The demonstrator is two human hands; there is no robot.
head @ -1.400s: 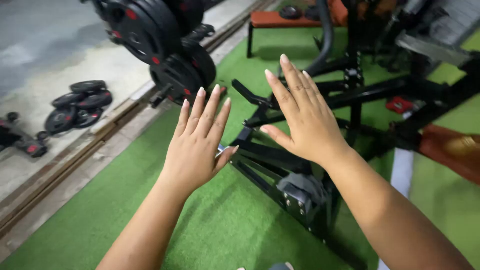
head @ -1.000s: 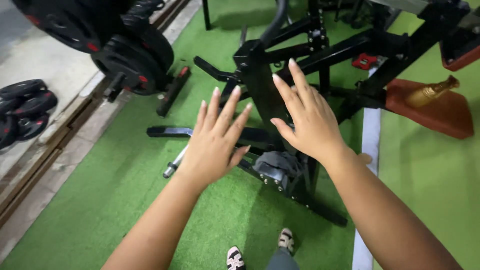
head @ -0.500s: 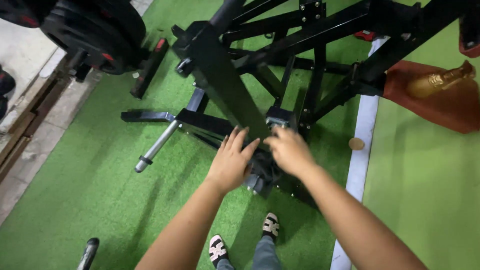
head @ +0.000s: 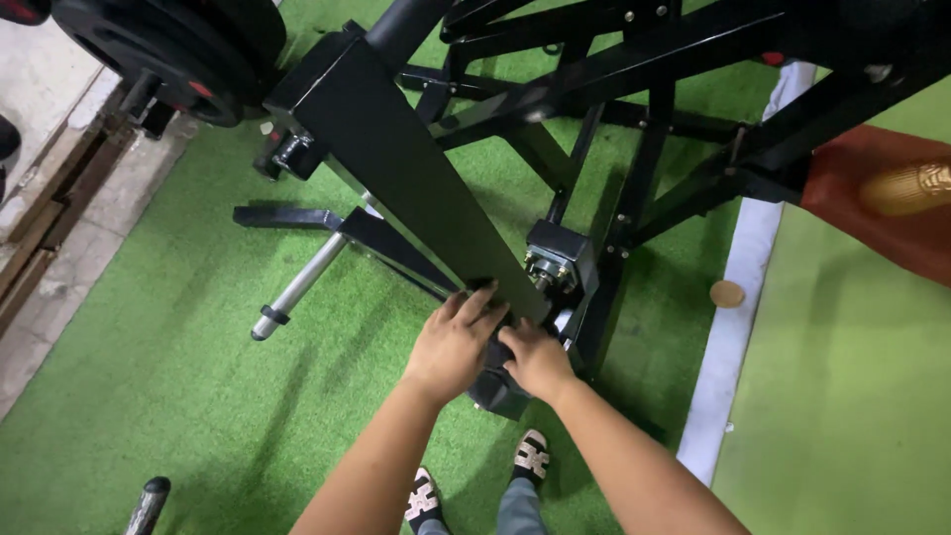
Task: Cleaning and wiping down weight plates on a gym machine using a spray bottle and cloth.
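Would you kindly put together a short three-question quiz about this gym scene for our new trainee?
1. True or false: both hands are at the lower end of the black steel arm.
2. What lies on the white floor stripe? A) a small round disc B) a glove C) a towel
3. Fill in: the chrome sleeve lies over green ____.

Key:
1. True: the left hand and right hand are both there.
2. A, the small round disc.
3. Turf.

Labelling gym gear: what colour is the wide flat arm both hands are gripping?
Black, seen in the head view: the flat arm, with left hand and right hand at its lower end.
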